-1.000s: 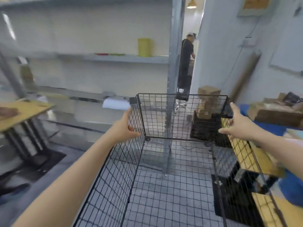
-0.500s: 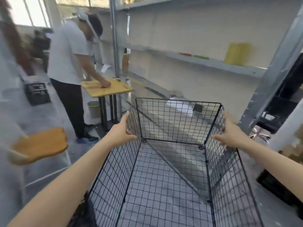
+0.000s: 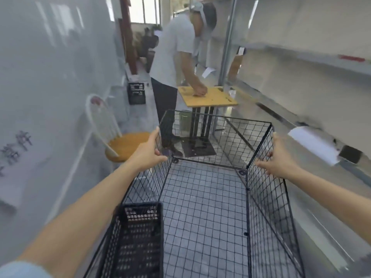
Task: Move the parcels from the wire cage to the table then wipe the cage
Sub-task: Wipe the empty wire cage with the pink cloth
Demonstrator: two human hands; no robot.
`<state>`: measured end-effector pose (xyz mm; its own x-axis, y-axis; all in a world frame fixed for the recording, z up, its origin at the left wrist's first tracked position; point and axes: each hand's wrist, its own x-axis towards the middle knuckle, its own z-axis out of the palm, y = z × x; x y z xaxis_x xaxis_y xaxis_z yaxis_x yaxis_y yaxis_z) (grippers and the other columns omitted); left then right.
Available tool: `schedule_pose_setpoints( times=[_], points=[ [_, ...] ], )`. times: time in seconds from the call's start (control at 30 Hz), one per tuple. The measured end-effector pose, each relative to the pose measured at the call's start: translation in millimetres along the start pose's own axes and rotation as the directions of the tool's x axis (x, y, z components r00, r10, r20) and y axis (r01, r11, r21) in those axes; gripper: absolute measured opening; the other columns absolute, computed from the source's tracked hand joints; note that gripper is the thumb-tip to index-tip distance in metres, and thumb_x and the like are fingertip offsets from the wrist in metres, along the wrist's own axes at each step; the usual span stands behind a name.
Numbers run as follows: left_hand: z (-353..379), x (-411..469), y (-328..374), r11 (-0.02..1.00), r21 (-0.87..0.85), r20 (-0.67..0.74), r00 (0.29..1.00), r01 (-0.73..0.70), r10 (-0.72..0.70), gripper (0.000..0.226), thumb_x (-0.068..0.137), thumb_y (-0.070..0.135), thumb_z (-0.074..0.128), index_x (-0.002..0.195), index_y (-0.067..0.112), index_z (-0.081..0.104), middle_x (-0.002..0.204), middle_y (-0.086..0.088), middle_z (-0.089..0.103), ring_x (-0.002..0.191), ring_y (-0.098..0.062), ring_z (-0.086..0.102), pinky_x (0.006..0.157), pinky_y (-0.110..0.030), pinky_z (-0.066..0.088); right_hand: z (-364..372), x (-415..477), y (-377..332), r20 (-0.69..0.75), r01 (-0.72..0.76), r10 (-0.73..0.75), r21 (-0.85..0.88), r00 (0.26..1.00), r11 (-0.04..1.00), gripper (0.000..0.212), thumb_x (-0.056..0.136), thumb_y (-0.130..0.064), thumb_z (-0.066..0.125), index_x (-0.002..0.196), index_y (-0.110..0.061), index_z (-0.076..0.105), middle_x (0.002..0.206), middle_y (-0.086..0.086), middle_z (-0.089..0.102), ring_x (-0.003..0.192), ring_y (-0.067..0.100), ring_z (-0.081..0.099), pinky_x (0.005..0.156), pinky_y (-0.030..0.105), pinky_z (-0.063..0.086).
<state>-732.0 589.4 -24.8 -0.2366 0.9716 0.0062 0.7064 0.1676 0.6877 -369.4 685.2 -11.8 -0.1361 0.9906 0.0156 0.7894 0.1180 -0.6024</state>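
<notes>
As the left hand and right hand each gripped a side rim of the black wire-mesh cage, empty of parcels, wiping seemed next, calling for a cloth.

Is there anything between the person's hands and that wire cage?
Nothing visible. The left hand grips the top edge of the wire cage on its left wall, and the right hand holds the right wall's top edge directly.
</notes>
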Motion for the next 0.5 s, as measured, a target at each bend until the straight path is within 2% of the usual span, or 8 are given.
schedule_pose_setpoints(
  times=[0.07, 0.17, 0.27, 0.33, 0.37, 0.43, 0.47, 0.5],
  points=[
    [-7, 3, -19, 0.999, -0.015, -0.039, 0.999, 0.034, -0.035, 0.105, 0.081, 0.022, 0.076, 0.151, 0.037, -0.001, 0.089, -0.003, 0.065, 0.078, -0.015, 0.063, 0.079, -0.033, 0.054, 20, 17, -10, 0.018, 0.029, -0.029, -0.010, 0.999, 1.000, 0.121, 0.075, -0.018, 0.080, 0.151, -0.030, -0.013, 0.132, 0.025, 0.050, 0.090, 0.032, 0.065, 0.083, 0.052, 0.055],
    [-13, 8, -48, 0.994, -0.027, -0.078, 0.991, 0.104, -0.106, 0.105, 0.081, 0.020, 0.075, 0.151, 0.037, -0.001, 0.090, -0.006, 0.063, 0.081, -0.018, 0.063, 0.085, -0.039, 0.055, 49, 36, -28, 0.072, 0.076, -0.076, -0.005, 0.995, 0.997, 0.118, 0.078, -0.018, 0.078, 0.152, -0.026, -0.014, 0.134, 0.031, 0.046, 0.084, 0.034, 0.067, 0.078, 0.053, 0.056],
    [-16, 8, -71, 0.983, -0.065, -0.105, 0.979, 0.171, -0.177, 0.106, 0.080, 0.018, 0.075, 0.151, 0.038, -0.002, 0.096, -0.007, 0.061, 0.079, -0.013, 0.062, 0.072, -0.026, 0.055, 76, 54, -39, 0.121, 0.119, -0.118, 0.001, 0.986, 0.993, 0.116, 0.081, -0.019, 0.076, 0.152, -0.024, -0.016, 0.150, 0.021, 0.034, 0.100, 0.031, 0.064, 0.088, 0.044, 0.053],
    [-16, 8, -82, 0.975, -0.072, -0.113, 0.970, 0.210, -0.217, 0.108, 0.080, 0.017, 0.075, 0.152, 0.037, -0.003, 0.103, -0.007, 0.059, 0.078, -0.008, 0.059, 0.062, -0.017, 0.047, 94, 66, -40, 0.162, 0.136, -0.139, 0.025, 0.977, 0.990, 0.118, 0.080, -0.021, 0.076, 0.151, -0.028, -0.018, 0.154, 0.018, 0.028, 0.096, 0.024, 0.063, 0.086, 0.040, 0.052],
    [-15, 9, -86, 0.971, -0.070, -0.121, 0.964, 0.228, -0.235, 0.108, 0.080, 0.017, 0.075, 0.152, 0.037, -0.004, 0.104, -0.007, 0.058, 0.077, -0.007, 0.059, 0.060, -0.015, 0.045, 103, 71, -40, 0.175, 0.153, -0.157, 0.038, 0.972, 0.988, 0.119, 0.080, -0.020, 0.077, 0.150, -0.030, -0.019, 0.157, 0.016, 0.023, 0.104, 0.025, 0.061, 0.092, 0.042, 0.051],
    [-15, 11, -96, 0.964, -0.066, -0.137, 0.954, 0.259, -0.266, 0.107, 0.081, 0.015, 0.074, 0.152, 0.038, -0.003, 0.105, -0.008, 0.058, 0.072, -0.007, 0.060, 0.058, -0.016, 0.045, 119, 80, -42, 0.206, 0.175, -0.189, 0.086, 0.960, 0.981, 0.121, 0.078, -0.017, 0.077, 0.151, -0.028, -0.019, 0.161, 0.008, 0.008, 0.133, 0.029, 0.043, 0.108, 0.041, 0.037],
    [-14, 13, -102, 0.959, -0.073, -0.140, 0.949, 0.274, -0.282, 0.106, 0.082, 0.014, 0.073, 0.151, 0.039, -0.002, 0.106, -0.010, 0.059, 0.070, -0.008, 0.060, 0.057, -0.017, 0.046, 125, 84, -42, 0.232, 0.176, -0.196, 0.104, 0.953, 0.979, 0.120, 0.078, -0.015, 0.077, 0.151, -0.026, -0.018, 0.161, 0.004, 0.003, 0.137, 0.029, 0.037, 0.107, 0.037, 0.035],
    [-13, 14, -107, 0.956, -0.084, -0.148, 0.945, 0.283, -0.293, 0.105, 0.082, 0.013, 0.072, 0.151, 0.039, -0.001, 0.106, -0.010, 0.059, 0.068, -0.008, 0.060, 0.057, -0.018, 0.048, 130, 86, -44, 0.263, 0.171, -0.196, 0.116, 0.945, 0.978, 0.119, 0.079, -0.013, 0.076, 0.151, -0.025, -0.018, 0.161, 0.003, 0.001, 0.135, 0.029, 0.040, 0.102, 0.032, 0.038]
  ],
)
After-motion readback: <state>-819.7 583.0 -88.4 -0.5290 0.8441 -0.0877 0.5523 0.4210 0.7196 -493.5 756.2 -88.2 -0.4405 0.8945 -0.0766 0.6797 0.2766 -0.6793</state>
